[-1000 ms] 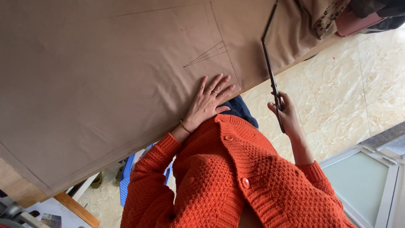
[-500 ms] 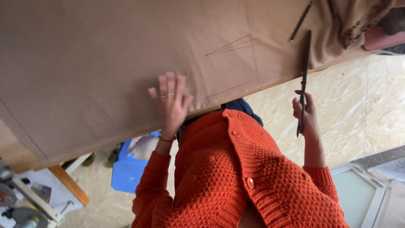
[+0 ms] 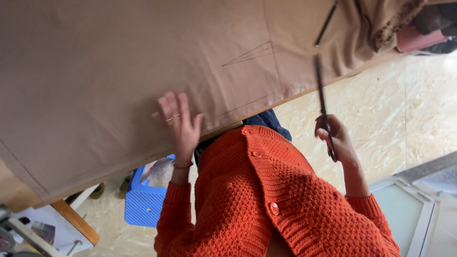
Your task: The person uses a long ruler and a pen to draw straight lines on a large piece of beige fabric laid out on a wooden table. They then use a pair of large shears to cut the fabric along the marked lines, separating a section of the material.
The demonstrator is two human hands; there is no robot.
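Note:
A large tan cloth (image 3: 119, 71) covers the table, with thin drawn lines forming a narrow wedge (image 3: 252, 52) on it. My left hand (image 3: 178, 126) lies flat on the cloth near the table's front edge, fingers spread, holding nothing. My right hand (image 3: 335, 138) hangs off the table edge to the right, closed around the handles of long dark scissors (image 3: 321, 90). The blades point up over the cloth edge. My orange knitted cardigan (image 3: 276, 200) fills the lower middle.
A thin dark stick (image 3: 326, 24) lies on the cloth at the upper right, beside bunched patterned fabric (image 3: 385, 24). A blue plastic stool (image 3: 143, 204) stands under the table. Pale marble floor (image 3: 409, 109) stretches right; a wooden table leg (image 3: 74, 221) is at lower left.
My left hand has slid left along the cloth, away from the drawn wedge. My right hand still holds the scissors, now a little lower and more upright.

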